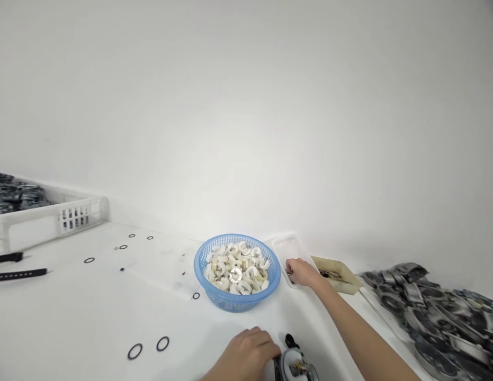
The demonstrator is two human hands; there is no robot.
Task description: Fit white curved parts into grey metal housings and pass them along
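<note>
My left hand (248, 353) is at the bottom centre, its fingers closed on the dark edge of a watch-like part (297, 365) that lies at the frame's lower edge. Farther right, my right hand (301, 272) reaches into a shallow white tray (289, 244), its fingers pinched near the bottom of the tray; what they hold, if anything, is too small to tell. Between and beyond the hands stands a blue basket (236, 301) full of white ring-shaped pieces (235, 274).
A yellowish box (351, 286) with small items adjoins the tray. Grey and black parts (440, 317) are heaped at the right. Black rings (162, 344) and straps (19, 274) lie on the left of the white table (71, 317), below a white crate (35, 230).
</note>
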